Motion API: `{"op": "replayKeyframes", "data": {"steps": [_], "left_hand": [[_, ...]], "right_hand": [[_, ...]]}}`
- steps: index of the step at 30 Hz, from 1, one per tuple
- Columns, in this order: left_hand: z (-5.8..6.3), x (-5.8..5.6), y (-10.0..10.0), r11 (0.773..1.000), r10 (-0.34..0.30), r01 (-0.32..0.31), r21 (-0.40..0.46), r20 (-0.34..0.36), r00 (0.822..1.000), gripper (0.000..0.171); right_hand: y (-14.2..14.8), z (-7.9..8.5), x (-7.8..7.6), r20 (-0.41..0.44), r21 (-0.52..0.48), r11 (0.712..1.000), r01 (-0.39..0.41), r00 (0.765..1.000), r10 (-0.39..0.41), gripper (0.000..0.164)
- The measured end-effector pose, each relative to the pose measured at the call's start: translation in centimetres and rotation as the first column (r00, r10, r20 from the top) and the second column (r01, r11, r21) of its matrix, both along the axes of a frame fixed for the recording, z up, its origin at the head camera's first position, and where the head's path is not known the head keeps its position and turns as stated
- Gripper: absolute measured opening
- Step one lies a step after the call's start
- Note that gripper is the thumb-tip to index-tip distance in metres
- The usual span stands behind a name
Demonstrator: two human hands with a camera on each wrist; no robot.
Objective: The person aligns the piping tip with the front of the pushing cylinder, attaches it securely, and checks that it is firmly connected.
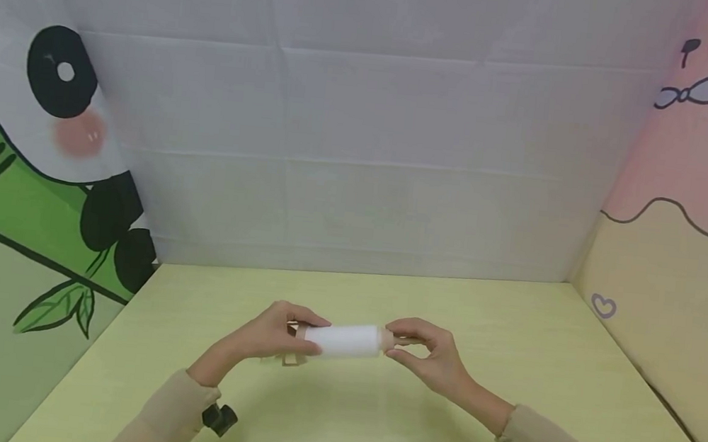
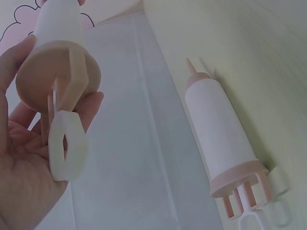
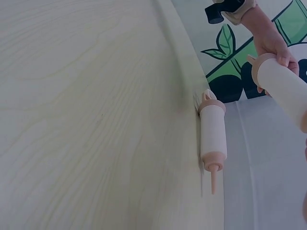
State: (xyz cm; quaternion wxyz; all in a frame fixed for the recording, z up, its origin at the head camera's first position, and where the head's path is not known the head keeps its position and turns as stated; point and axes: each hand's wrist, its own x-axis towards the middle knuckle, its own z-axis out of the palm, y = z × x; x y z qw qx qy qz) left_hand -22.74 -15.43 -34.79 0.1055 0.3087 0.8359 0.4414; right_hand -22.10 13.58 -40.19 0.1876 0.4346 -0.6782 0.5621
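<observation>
A white syringe-like dispenser (image 1: 345, 340) with peach ends lies level between my two hands, raised above the table. My left hand (image 1: 273, 331) grips its plunger end, fingers and thumb on opposite sides. Near that palm, the left wrist view shows the peach collar (image 2: 36, 86) and a pale plunger ring (image 2: 56, 153). At the other end, my right hand (image 1: 437, 353) pinches the peach nozzle cap (image 1: 386, 339) between thumb and fingers. A second, similar dispenser (image 2: 220, 127) lies on its side on the table in both wrist views; in the head view it is mostly hidden.
The pale wooden table (image 1: 511, 321) spreads under both hands. Behind it hangs a white cloth (image 1: 362, 207). Printed cartoon panels stand on both sides: a green one (image 1: 30, 197) at left and a pink and cream one (image 1: 675, 280) at right.
</observation>
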Motion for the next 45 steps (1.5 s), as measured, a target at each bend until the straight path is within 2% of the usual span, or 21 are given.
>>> {"op": "replayKeyframes", "data": {"steps": [5,9,12,16,20,27,32,37,42,45], "left_hand": [[-0.1,0.1,0.1,1.0,0.009,-0.009,0.018,0.01,1.0,0.037],[-0.4,0.3,0.4,0.997,0.024,-0.022,0.067,-0.026,0.999,0.035],[-0.6,0.6,0.8,0.996,0.034,-0.023,0.086,-0.126,0.991,0.035],[-0.7,1.3,1.3,0.996,0.038,-0.016,0.082,-0.28,0.959,0.037],[-1.0,1.9,1.7,0.995,0.051,-0.018,0.097,-0.346,0.937,0.036],[-1.2,2.6,2.1,0.994,0.066,-0.028,0.11,-0.355,0.933,0.037],[-1.2,2.8,2.3,0.993,0.074,-0.038,0.115,-0.329,0.941,0.037],[-1.4,2.6,2.2,0.992,0.077,-0.037,0.125,-0.338,0.938,0.037],[-1.7,2.4,2.2,0.99,0.074,-0.026,0.136,-0.36,0.93,0.037],[-1.8,2.4,2.3,0.991,0.075,-0.027,0.133,-0.365,0.928,0.037]], "right_hand": [[0.1,0.0,-0.1,-0.01,0.01,1.0,-0.006,1.0,0.006,0.034],[0.3,0.0,-0.1,-0.004,0.018,1.0,0.003,1.0,-0.003,0.033],[0.4,-0.1,-0.2,-0.005,0.016,1.0,-0.001,1.0,0.001,0.032],[0.5,-0.1,-0.2,0.001,0.0,1.0,-0.008,1.0,0.008,0.031],[0.7,-0.1,0.0,0.012,-0.008,1.0,-0.01,1.0,0.01,0.031],[1.1,0.0,0.3,-0.025,0.013,1.0,0.022,0.999,-0.022,0.036],[0.8,1.7,1.5,-0.125,0.022,0.999,0.041,0.991,-0.038,0.036],[0.6,2.9,2.2,-0.207,0.064,0.995,0.076,0.976,-0.061,0.037],[0.9,3.0,2.2,-0.233,0.106,0.991,0.088,0.971,-0.061,0.038],[1.2,2.3,1.5,-0.243,0.111,0.991,0.075,0.969,-0.047,0.039]]}}
